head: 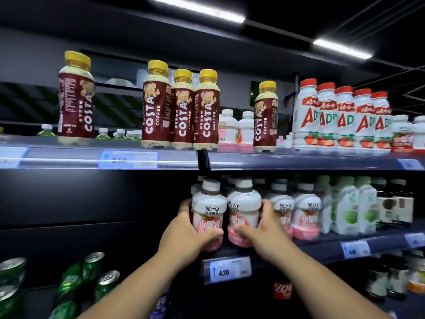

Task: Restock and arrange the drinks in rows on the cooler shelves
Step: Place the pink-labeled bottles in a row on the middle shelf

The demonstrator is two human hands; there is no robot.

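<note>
1. The middle shelf runs dark and flat beneath the fingers. I cannot make out its stretch left of them.
2. Above the fingers, Costa bottles stand upright, brown-sleeved and yellow-capped.
3. The left bottle and right bottle stand at the shelf front, just beside each other. Long axes are vertical, white caps up, labels towards me. They are smooth, rounded, pink-and-white plastic.
4. The left hand grips the left bottle and the right hand grips the right. Thumbs cross the pink bases and the fingertips are hidden behind.
5. Below the fingers, the price tag reads 4.20; its other print is blurred.
</note>
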